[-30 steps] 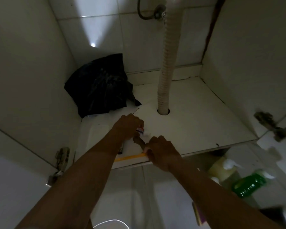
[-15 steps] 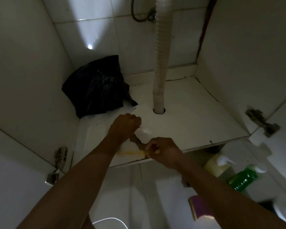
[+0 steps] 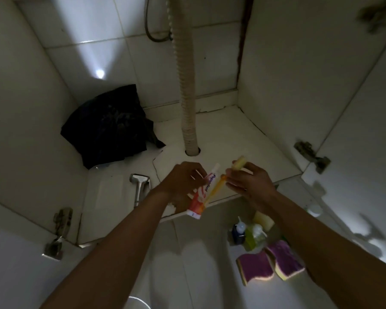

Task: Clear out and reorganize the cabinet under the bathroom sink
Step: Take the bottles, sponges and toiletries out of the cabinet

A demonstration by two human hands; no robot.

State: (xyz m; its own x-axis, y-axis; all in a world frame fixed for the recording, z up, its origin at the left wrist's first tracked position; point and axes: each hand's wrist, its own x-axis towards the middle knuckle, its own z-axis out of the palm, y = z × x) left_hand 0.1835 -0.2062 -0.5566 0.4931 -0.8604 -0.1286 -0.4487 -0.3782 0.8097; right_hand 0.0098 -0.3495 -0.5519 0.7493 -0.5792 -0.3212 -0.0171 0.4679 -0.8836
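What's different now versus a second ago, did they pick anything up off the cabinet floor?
Yes. Both hands rose from the cabinet floor: the left hand now holds a toothpaste tube, the right hand an orange toothbrush and a small yellowish piece. A metal sprayer head now lies exposed on the floor. The black bag and drain hose stayed put.

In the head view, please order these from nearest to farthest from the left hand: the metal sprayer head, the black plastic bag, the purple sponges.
From the left hand:
1. Metal sprayer head, just to its left on the cabinet floor.
2. Black plastic bag, in the back left corner.
3. Purple sponges, outside the cabinet, low on the right.
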